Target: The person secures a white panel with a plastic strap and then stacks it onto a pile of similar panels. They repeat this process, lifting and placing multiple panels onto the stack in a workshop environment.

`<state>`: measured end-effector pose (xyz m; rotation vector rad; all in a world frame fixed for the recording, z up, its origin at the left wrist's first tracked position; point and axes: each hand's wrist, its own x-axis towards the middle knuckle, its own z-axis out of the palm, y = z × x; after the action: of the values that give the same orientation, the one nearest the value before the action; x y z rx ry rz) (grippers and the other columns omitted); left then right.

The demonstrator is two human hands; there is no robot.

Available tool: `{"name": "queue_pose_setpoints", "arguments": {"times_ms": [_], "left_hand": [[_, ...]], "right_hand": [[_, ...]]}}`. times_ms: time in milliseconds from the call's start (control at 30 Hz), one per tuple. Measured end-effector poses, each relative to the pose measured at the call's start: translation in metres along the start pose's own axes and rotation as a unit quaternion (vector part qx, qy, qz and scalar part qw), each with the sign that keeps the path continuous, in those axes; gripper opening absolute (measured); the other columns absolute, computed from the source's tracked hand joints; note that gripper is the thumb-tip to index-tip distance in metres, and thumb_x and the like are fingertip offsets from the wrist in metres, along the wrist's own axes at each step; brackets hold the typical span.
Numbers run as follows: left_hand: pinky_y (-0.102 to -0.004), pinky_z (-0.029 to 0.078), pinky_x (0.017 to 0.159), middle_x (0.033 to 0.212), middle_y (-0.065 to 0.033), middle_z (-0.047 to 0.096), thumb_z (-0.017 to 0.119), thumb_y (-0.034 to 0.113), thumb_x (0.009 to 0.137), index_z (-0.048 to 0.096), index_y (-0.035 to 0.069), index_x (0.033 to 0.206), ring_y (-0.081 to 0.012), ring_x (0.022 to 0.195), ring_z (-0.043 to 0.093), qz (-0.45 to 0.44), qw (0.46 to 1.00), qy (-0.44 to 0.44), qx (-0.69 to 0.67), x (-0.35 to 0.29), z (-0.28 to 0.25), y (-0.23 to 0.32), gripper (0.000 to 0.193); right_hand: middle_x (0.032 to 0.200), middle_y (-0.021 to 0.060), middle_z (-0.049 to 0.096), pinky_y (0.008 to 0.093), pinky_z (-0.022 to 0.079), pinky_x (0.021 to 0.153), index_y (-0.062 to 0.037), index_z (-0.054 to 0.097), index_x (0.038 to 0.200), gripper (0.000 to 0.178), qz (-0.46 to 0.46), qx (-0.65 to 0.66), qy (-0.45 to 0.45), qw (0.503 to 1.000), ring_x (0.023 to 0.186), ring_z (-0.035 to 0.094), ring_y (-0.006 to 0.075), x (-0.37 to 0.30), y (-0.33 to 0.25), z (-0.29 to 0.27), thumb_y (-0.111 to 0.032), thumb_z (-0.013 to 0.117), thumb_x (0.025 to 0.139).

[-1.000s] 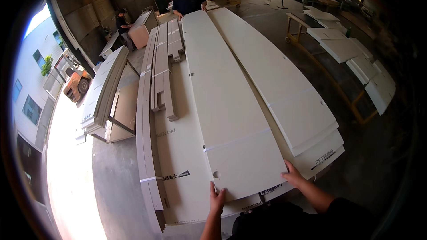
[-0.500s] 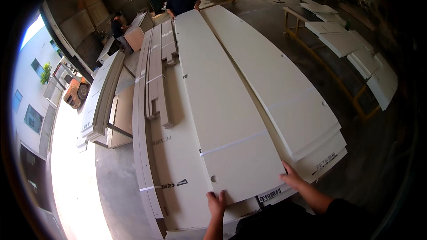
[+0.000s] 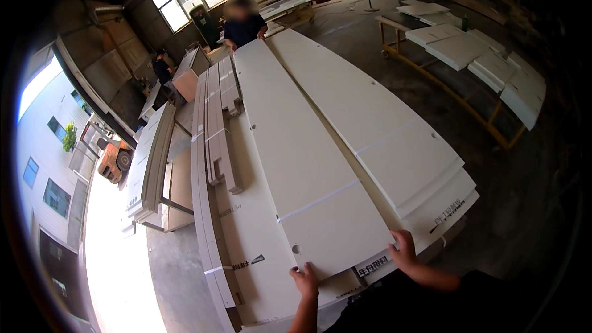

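A long white panel point(image 3: 308, 142) with a pale strap round it lies lengthwise before me, on larger white boards. At its near left corner, my left hand point(image 3: 305, 280) is closed on the edge, some fingertips on top. My right hand point(image 3: 404, 251) grips the near right corner, its lower fingers hidden by the edge. Beside it on the right lies a second strapped stack of white panels point(image 3: 382, 129), a narrow gap between them. A co-worker point(image 3: 244, 28) stands at the far end, hands at the far edge of the panel.
Strapped bundles of narrow strips point(image 3: 213, 142) lie along the left side of the pile. Farther left stands another stack of boards point(image 3: 151, 154). A yellow-framed cart point(image 3: 450, 86) carries white boards at right. Beyond the doorway is an orange forklift point(image 3: 114, 160); another person point(image 3: 163, 71) works back left.
The view has tilted up and turned a little, so the far scene sits lower. Both my hands stay on the panel's near corners, and the co-worker stays at the far end.
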<state>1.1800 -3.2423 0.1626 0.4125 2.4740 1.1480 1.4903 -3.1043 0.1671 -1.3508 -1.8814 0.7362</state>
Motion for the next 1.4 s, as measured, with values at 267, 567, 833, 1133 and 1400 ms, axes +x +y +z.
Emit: {"name": "queue_pose_setpoints", "arguments": {"times_ms": [267,567,833,1133,1400], "left_hand": [[-0.0475,0.046,0.095,0.120,-0.0334,0.058,0.063,0.039,0.094,0.040,-0.004,0.124,-0.0449,0.109,0.059,-0.028,0.999,-0.020,0.000,-0.012,0.014,0.011,0.057],[-0.0480,0.045,0.096,0.121,-0.0324,0.058,0.061,0.040,0.095,0.041,-0.003,0.126,-0.0453,0.111,0.059,0.001,1.000,-0.019,-0.005,-0.015,0.016,0.004,0.057],[-0.0497,0.045,0.095,0.117,-0.0332,0.061,0.059,0.041,0.096,0.041,-0.002,0.124,-0.0486,0.108,0.059,0.035,0.999,-0.001,0.035,-0.023,0.016,0.008,0.054],[-0.0510,0.045,0.095,0.118,-0.0333,0.061,0.058,0.043,0.096,0.041,0.001,0.125,-0.0496,0.110,0.059,0.026,0.998,0.008,0.048,-0.028,0.016,0.014,0.054],[-0.0506,0.046,0.094,0.118,-0.0335,0.061,0.058,0.042,0.096,0.040,-0.001,0.124,-0.0499,0.109,0.059,0.027,0.998,0.000,0.054,-0.025,0.016,0.010,0.054]], "right_hand": [[0.101,0.0076,0.067,0.0355,0.056,0.067,-0.0084,0.056,0.114,0.034,0.449,0.410,-0.225,0.761,0.082,0.070,0.0207,-0.020,0.003,-0.008,-0.039,0.059,0.100],[0.091,0.0092,0.068,0.0371,0.056,0.057,-0.0095,0.056,0.110,0.031,0.493,0.500,-0.182,0.688,0.080,0.071,0.0252,0.004,0.025,0.031,-0.040,0.055,0.101],[0.090,0.0088,0.068,0.0356,0.057,0.053,-0.0102,0.055,0.106,0.028,0.484,0.494,-0.181,0.699,0.075,0.072,0.0255,0.003,0.023,0.025,-0.037,0.058,0.100],[0.091,0.0083,0.069,0.0354,0.057,0.053,-0.0110,0.055,0.104,0.027,0.479,0.489,-0.181,0.706,0.073,0.072,0.0252,0.001,0.027,0.026,-0.037,0.061,0.099],[0.089,0.0082,0.069,0.0350,0.056,0.050,-0.0101,0.056,0.102,0.027,0.478,0.484,-0.184,0.709,0.072,0.072,0.0254,0.003,0.024,0.024,-0.036,0.061,0.099]]}}
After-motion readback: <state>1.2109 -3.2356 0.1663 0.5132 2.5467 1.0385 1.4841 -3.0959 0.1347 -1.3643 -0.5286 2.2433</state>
